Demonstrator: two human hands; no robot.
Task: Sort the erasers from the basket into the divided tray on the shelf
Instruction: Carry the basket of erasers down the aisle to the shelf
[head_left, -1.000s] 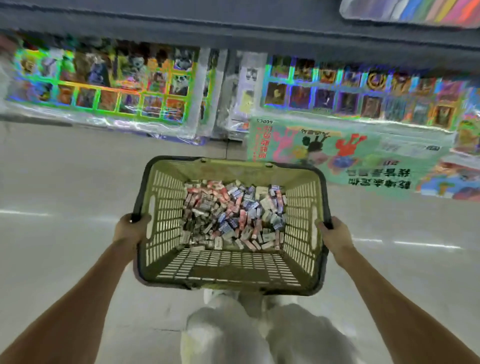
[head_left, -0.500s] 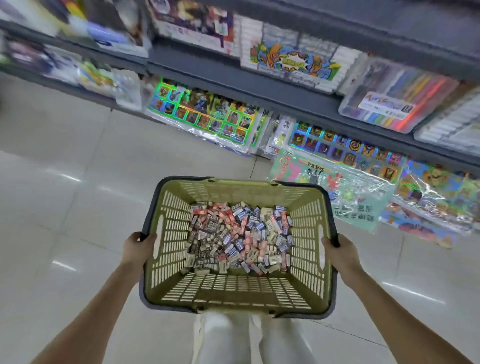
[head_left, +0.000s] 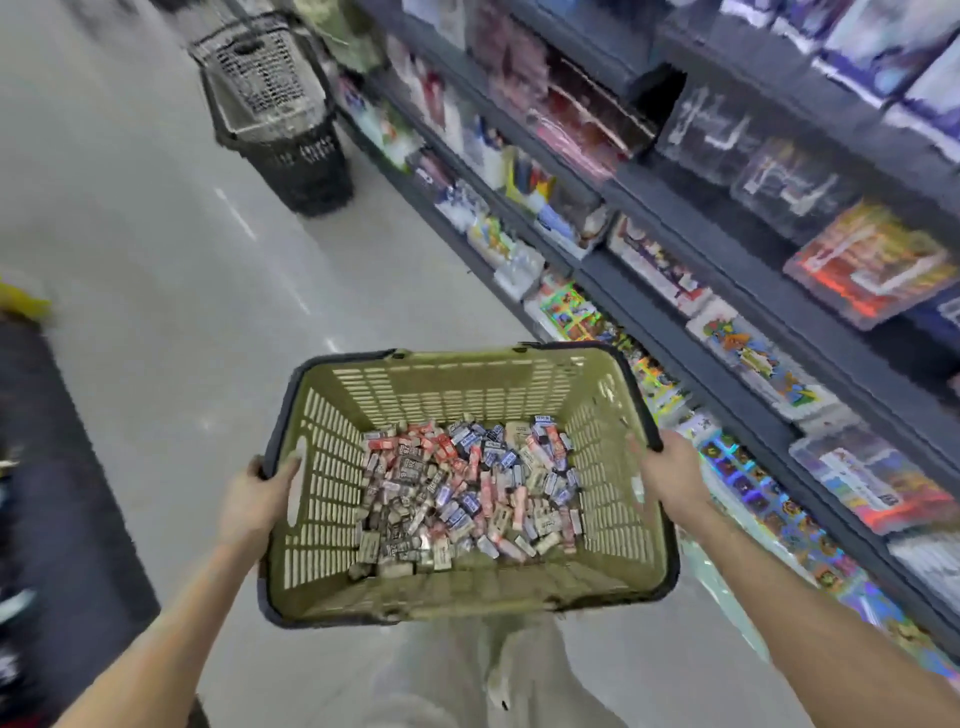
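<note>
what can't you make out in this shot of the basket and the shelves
Head view only.
Divided tray: not picked out among the shelves; motion blur smears the goods.
Erasers: wrapper print too small and blurred; lower ones buried under the pile in the basket.
Black basket up the aisle: blurred, contents unclear.
Dark shapes at the left edge: cut off by the frame.
</note>
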